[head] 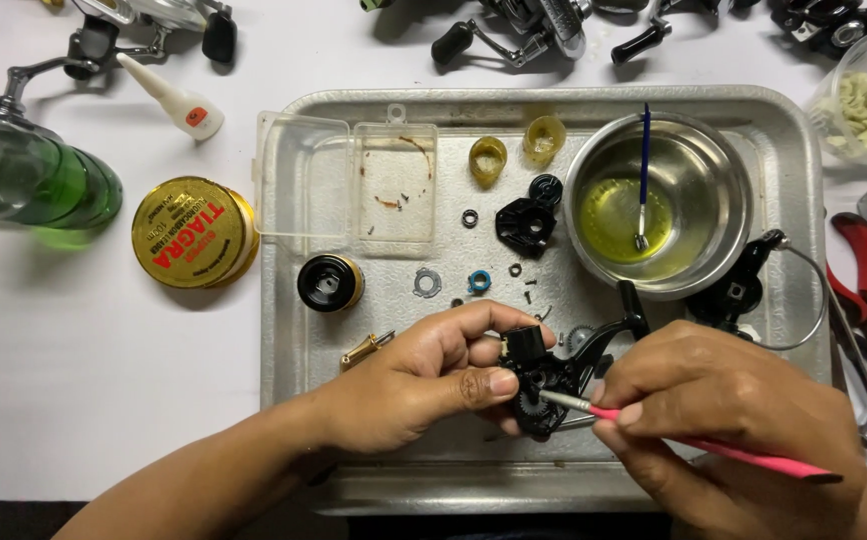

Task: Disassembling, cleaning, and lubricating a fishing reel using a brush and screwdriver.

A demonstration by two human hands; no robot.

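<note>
Low in the middle of the frame, the left hand (409, 385) grips a black fishing-reel body with exposed gears (544, 385), its fingers (484, 385) closed around the part's left side and top. The right hand (724, 415), at lower right, has its fingers pinched shut on a slim pink-handled brush (724, 450), whose pale tip touches the reel body's gear area. Both hands work above the near edge of a dented silver metal tray (284, 330) that sits on the white bench (84, 370).

On the tray, upper right of the hands, stands a round steel bowl holding yellow-green liquid (719, 190) with a blue-handled brush (643, 160) leaning inside. Left of the bowl lie a black reel cover plate (526, 225), two yellowish translucent caps (488, 160), a small blue ring (480, 282) and a grey washer (427, 283). A clear plastic box with open lid (354, 185) fills the tray's upper left, and a black-and-gold spool (330, 282) rests just below it. Off the tray at left sit a round gold tin (194, 232) and a green glass bottle (29, 175); red-handled pliers (859, 270) lie at the right edge.
</note>
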